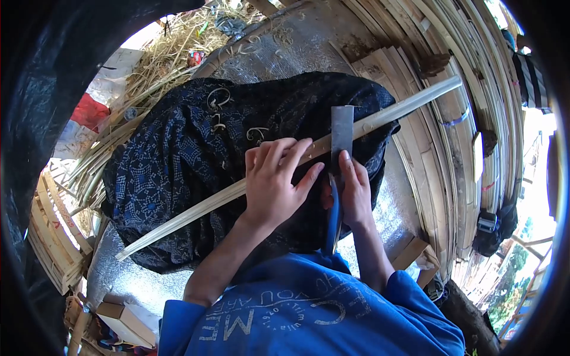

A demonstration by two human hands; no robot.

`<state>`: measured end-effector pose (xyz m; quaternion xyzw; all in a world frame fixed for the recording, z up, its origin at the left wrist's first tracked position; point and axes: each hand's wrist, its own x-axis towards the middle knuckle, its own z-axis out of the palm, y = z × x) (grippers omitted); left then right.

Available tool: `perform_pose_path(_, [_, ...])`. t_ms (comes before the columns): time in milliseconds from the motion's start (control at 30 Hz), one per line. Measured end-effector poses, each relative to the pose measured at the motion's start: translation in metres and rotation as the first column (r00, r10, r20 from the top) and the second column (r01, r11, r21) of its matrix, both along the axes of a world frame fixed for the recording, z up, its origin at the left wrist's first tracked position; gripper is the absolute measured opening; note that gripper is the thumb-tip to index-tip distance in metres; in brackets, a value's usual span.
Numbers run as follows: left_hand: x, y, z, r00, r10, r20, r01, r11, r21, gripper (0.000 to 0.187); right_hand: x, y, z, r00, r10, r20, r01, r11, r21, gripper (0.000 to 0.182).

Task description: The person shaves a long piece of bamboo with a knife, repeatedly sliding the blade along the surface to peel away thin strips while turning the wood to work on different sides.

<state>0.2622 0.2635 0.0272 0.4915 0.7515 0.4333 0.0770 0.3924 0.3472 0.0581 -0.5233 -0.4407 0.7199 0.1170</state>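
- Bamboo strip (196,212) runs diagonally over a dark patterned cloth (151,172), from lower left to upper right of the frame.
- Left hand (273,181) covers the strip's middle at center; its fingers bend across, slightly parted, thumb apart. Whether they close beneath cannot be told.
- Right hand (356,193), right of center, grips a knife (342,127), thumb pressed at the blade's base; its other fingers are partly hidden.
- The blade hides a short section of the strip; whether its edge touches cannot be told.
- The strip's upper-right end extends past the cloth, above stacked bamboo slats (436,178); its lower-left end reaches the cloth's edge.
- Open cloth flanks the strip at left; the blade's squared tip points up, apart from the left hand.
- Dark borders cut off the frame's corners.
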Motion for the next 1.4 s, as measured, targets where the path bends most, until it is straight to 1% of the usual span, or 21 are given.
perform_pose_path(100, [-0.002,0.005,-0.005,0.999,0.008,-0.035,-0.008,1.000,0.003,0.027,-0.002,-0.002,-0.009,0.996,0.090,-0.002,-0.090,0.990,0.112,0.037])
perform_pose_path(167, [-0.003,0.008,-0.008,0.999,0.035,0.032,-0.038,0.996,0.077,0.015,-0.005,-0.001,-0.004,0.995,0.100,0.016,-0.101,0.988,0.116,0.038])
perform_pose_path(200, [-0.003,0.009,-0.010,0.999,0.036,0.027,-0.038,0.996,0.076,0.015,-0.007,0.000,-0.002,0.993,0.107,0.042,-0.111,0.987,0.120,0.038])
perform_pose_path(267, [-0.004,0.009,-0.013,0.992,0.039,0.121,-0.055,0.990,0.129,0.008,-0.006,0.003,-0.005,0.991,0.121,0.051,-0.126,0.985,0.121,0.039])
perform_pose_path(300, [-0.004,0.009,-0.013,0.992,0.036,0.121,-0.052,0.991,0.125,0.008,-0.006,0.003,-0.006,0.989,0.134,0.066,-0.142,0.983,0.120,0.039])
perform_pose_path(367, [-0.003,0.010,-0.011,0.980,0.031,0.196,-0.049,0.995,0.087,0.005,-0.007,0.004,-0.004,0.988,0.138,0.074,-0.147,0.981,0.124,0.040])
perform_pose_path(533, [-0.006,0.004,-0.016,0.986,0.038,0.162,-0.056,0.993,0.106,0.008,-0.009,0.002,-0.005,0.985,0.146,0.093,-0.158,0.979,0.131,0.042])
perform_pose_path(733, [-0.014,-0.011,-0.013,0.972,0.014,0.234,-0.040,0.993,0.107,0.009,-0.012,0.001,-0.006,0.981,0.138,0.139,-0.161,0.973,0.168,0.042])
perform_pose_path(800, [-0.017,-0.015,-0.009,0.977,0.004,0.213,-0.020,0.997,0.073,0.010,-0.013,-0.001,-0.006,0.978,0.149,0.148,-0.175,0.968,0.182,0.042])
perform_pose_path(867, [-0.020,-0.018,-0.009,0.989,-0.019,0.150,0.021,1.000,-0.012,0.010,-0.011,-0.001,-0.008,0.979,0.140,0.145,-0.165,0.971,0.175,0.043])
perform_pose_path(900, [-0.020,-0.018,-0.008,0.989,-0.016,0.146,0.018,1.000,-0.014,0.010,-0.012,0.000,-0.009,0.980,0.138,0.142,-0.162,0.972,0.172,0.043])
perform_pose_path(1000, [-0.021,-0.019,-0.009,0.980,-0.029,0.196,0.026,1.000,0.017,0.009,-0.015,0.000,-0.005,0.979,0.132,0.157,-0.159,0.972,0.174,0.043])
perform_pose_path(1067, [-0.026,-0.023,-0.011,0.967,-0.162,0.198,0.143,0.984,0.103,0.006,-0.014,-0.001,-0.006,0.979,0.128,0.161,-0.157,0.971,0.183,0.043])
perform_pose_path(1133, [-0.028,-0.037,-0.013,0.840,-0.198,0.505,0.117,0.975,0.189,0.004,-0.014,0.000,-0.006,0.979,0.128,0.161,-0.159,0.968,0.194,0.043])
perform_pose_path(1167, [-0.031,-0.042,-0.008,0.835,-0.136,0.533,0.044,0.982,0.182,0.005,-0.014,0.000,-0.006,0.982,0.116,0.149,-0.144,0.971,0.193,0.043])
perform_pose_path(1233, [-0.046,-0.066,-0.005,0.909,-0.033,0.415,-0.073,0.969,0.238,0.003,-0.013,0.000,-0.005,0.981,0.115,0.155,-0.145,0.971,0.193,0.044])
perform_pose_path(1267, [-0.054,-0.074,0.002,0.883,0.042,0.467,-0.207,0.928,0.309,0.005,-0.013,0.000,-0.006,0.983,0.108,0.147,-0.136,0.970,0.203,0.044])
perform_pose_path(1300, [-0.068,-0.081,0.009,0.886,0.216,0.411,-0.353,0.889,0.293,0.017,-0.013,-0.001,-0.006,0.984,0.095,0.149,-0.123,0.973,0.195,0.044])
perform_pose_path(1333, [-0.083,-0.094,0.008,0.825,0.370,0.427,-0.505,0.822,0.262,0.018,-0.012,-0.001,-0.006,0.985,0.084,0.150,-0.112,0.976,0.187,0.044])
perform_pose_path(1367, [-0.097,-0.105,0.011,0.768,0.571,0.289,-0.616,0.783,0.089,0.018,-0.010,-0.001,-0.009,0.984,0.096,0.148,-0.126,0.970,0.210,0.043])
perform_pose_path(1400, [-0.107,-0.106,0.010,0.757,0.612,0.228,-0.629,0.778,-0.002,0.025,-0.009,-0.001,-0.012,0.987,0.107,0.123,-0.130,0.973,0.190,0.043])
